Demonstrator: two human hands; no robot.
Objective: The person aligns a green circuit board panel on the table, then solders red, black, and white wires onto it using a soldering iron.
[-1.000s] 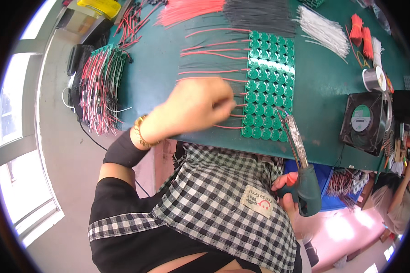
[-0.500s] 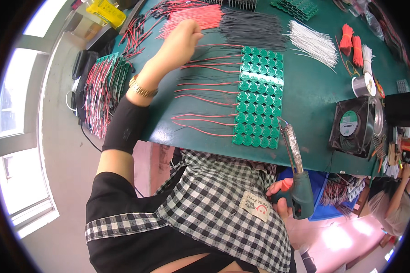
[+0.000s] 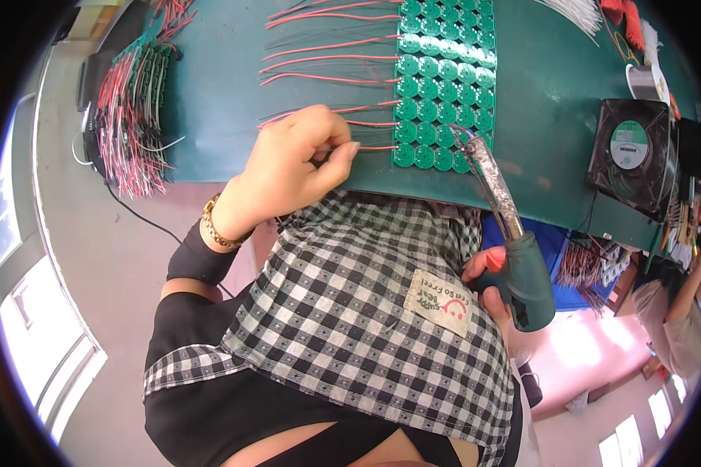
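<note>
My left hand (image 3: 300, 159) is closed in a pinch beside the lower left edge of a panel of round green circuit boards (image 3: 436, 89). A red wire (image 3: 378, 148) runs from the panel's lowest row to its fingertips; whether they grip this wire or another thin piece is hidden. More red and black wires (image 3: 327, 58) stick out leftward from the panel. My right hand (image 3: 475, 266), partly hidden, is wrapped round the dark green handle of a soldering iron (image 3: 494, 179) with a red-orange button. The iron's tip appears over the panel's lower right rows.
A black fan (image 3: 631, 152) stands at the right, near a solder spool (image 3: 648, 82). White wires (image 3: 572, 15) lie at the back. Finished-looking wired boards (image 3: 136, 117) are heaped at the left. A blue bin (image 3: 549, 261) sits below the table's edge; another person (image 3: 670, 319) is at far right.
My left hand has come from the red wire pile toward me, to the panel's lowest wires. The iron's tip has shifted from beside the panel to over it. The view has tilted nearer.
</note>
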